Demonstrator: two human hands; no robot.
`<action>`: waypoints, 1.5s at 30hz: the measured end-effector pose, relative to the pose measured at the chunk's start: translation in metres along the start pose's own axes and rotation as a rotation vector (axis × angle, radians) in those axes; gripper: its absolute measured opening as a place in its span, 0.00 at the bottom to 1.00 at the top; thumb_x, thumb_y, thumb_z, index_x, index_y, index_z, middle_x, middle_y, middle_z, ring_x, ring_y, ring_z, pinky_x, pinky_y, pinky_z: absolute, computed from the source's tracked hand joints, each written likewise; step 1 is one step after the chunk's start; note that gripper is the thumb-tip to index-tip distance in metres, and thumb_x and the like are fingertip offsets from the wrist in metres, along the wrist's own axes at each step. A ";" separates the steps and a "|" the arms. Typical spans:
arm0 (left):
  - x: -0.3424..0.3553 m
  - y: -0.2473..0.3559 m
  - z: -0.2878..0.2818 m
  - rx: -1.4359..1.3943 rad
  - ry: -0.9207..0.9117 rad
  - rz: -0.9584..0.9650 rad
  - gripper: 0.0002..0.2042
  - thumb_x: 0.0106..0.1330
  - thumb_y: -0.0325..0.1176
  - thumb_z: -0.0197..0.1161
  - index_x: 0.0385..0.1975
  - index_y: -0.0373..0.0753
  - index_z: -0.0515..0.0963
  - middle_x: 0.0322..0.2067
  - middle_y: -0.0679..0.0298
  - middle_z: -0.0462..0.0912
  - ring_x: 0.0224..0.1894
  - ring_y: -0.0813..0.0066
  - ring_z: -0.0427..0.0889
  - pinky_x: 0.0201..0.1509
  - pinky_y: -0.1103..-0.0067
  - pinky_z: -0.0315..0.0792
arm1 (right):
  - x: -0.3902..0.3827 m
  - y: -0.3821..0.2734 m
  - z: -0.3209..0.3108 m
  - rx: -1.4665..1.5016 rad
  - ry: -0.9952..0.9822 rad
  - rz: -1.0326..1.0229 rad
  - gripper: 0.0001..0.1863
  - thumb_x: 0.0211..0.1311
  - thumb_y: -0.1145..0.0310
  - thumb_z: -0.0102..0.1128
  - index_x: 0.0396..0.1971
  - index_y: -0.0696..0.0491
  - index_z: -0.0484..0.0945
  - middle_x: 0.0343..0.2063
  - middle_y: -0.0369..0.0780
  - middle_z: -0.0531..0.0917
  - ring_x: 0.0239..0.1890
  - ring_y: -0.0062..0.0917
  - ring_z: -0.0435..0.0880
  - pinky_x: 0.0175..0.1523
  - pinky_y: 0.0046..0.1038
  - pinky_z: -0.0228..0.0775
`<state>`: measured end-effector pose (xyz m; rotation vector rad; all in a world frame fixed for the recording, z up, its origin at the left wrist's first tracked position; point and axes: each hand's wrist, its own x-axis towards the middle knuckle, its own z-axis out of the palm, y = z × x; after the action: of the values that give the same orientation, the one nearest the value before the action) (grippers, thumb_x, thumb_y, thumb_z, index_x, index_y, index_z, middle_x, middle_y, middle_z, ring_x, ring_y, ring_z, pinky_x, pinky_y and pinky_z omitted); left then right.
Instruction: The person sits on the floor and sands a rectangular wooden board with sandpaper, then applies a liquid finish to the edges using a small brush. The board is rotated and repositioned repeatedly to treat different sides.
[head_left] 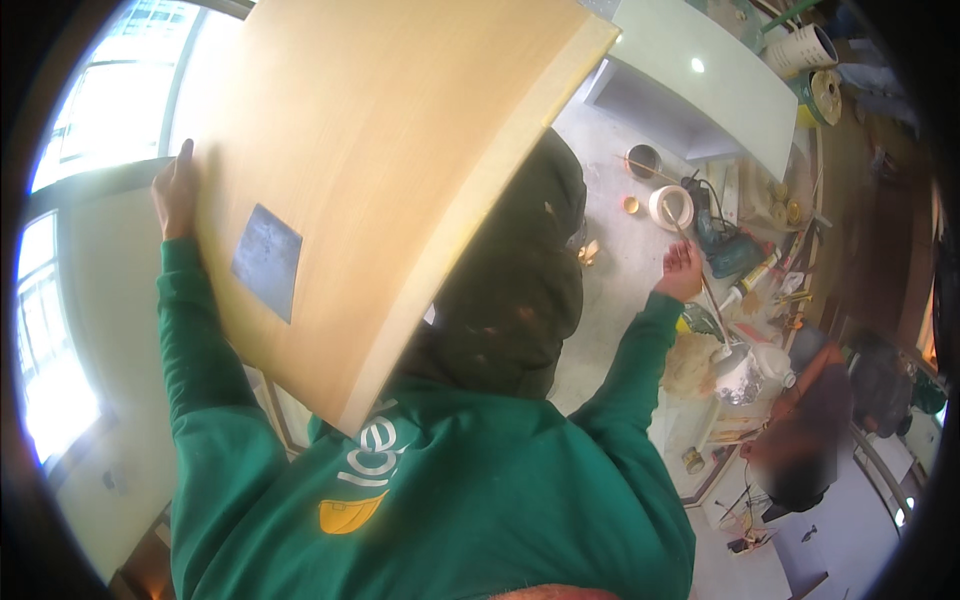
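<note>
A large pale wood panel (pixel 400 120) stands tilted in front of my chest, its light edge strip facing right. My left hand (pixel 177 195) grips its left edge; some of the fingers are hidden. A dark grey-blue square patch (pixel 268 262) sits on the panel's face, near its lower left. My right hand (pixel 682 272) is closed around a long thin stick (pixel 712 305), possibly a brush. One end lies over a white tape roll (pixel 658 200); the other, whitish end reaches a foil-like silver container (pixel 737 375). Dark trousers (pixel 520 270) show behind the panel.
A dark open can (pixel 643 160), a dark teal power tool (pixel 730 250) and a sealant tube (pixel 752 277) lie on the bench beyond my right hand. A white box-like cabinet piece (pixel 700 70) is farther back. At the right, another person (pixel 805 430) bends close by.
</note>
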<state>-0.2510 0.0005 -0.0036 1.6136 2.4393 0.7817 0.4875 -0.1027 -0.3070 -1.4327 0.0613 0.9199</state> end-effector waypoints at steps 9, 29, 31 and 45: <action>0.003 -0.001 0.014 0.086 -0.020 0.292 0.16 0.69 0.34 0.55 0.53 0.41 0.80 0.26 0.59 0.79 0.27 0.69 0.71 0.38 0.74 0.69 | -0.183 -0.138 0.057 0.421 -0.569 -0.079 0.15 0.68 0.64 0.54 0.44 0.59 0.79 0.31 0.43 0.84 0.35 0.28 0.80 0.42 0.34 0.72; -0.009 0.030 0.015 -0.169 -0.004 0.049 0.30 0.64 0.59 0.59 0.31 0.29 0.84 0.17 0.67 0.69 0.24 0.77 0.66 0.35 0.77 0.66 | -0.287 -0.148 0.122 -0.180 -0.658 -0.654 0.12 0.62 0.75 0.56 0.40 0.66 0.81 0.27 0.49 0.85 0.28 0.31 0.84 0.39 0.31 0.77; -0.009 0.028 0.015 -0.180 0.000 0.055 0.30 0.63 0.59 0.59 0.30 0.29 0.83 0.17 0.66 0.70 0.24 0.77 0.66 0.34 0.77 0.66 | -0.292 -0.152 0.120 -0.171 -0.705 -0.654 0.11 0.63 0.74 0.56 0.40 0.66 0.81 0.27 0.48 0.85 0.28 0.30 0.84 0.39 0.31 0.77; 0.005 0.015 0.008 -0.020 -0.198 -0.110 0.27 0.68 0.57 0.56 0.53 0.40 0.83 0.36 0.59 0.86 0.38 0.77 0.79 0.51 0.78 0.72 | -0.264 -0.152 0.138 -0.224 -0.646 -0.716 0.10 0.64 0.75 0.56 0.40 0.66 0.81 0.26 0.48 0.85 0.27 0.29 0.84 0.35 0.30 0.78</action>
<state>-0.2379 0.0126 -0.0023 1.4586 2.3496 0.5968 0.3318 -0.0970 -0.0115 -1.1562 -0.9987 0.7479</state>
